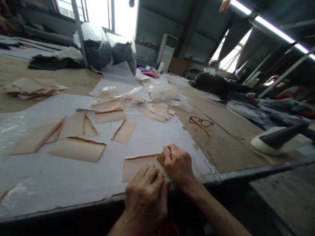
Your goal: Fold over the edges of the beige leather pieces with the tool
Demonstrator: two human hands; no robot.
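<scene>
A beige rectangular piece with a brown strip along its far edge lies on the white sheet near the table's front edge. My left hand, fingers bent and close together, holds it down from the near side. Between the closed fingers and thumb of my right hand is a small flat brown scraper-like block. It touches the right end of the brown strip. Several similar beige pieces with brown edges lie to the left, and another one lies just beyond my hands.
Loose beige pieces and clear plastic wrap lie farther back. A stack of beige pieces sits far left. Brown-framed glasses rest to the right, near a white and black object. Stuffed bags stand behind.
</scene>
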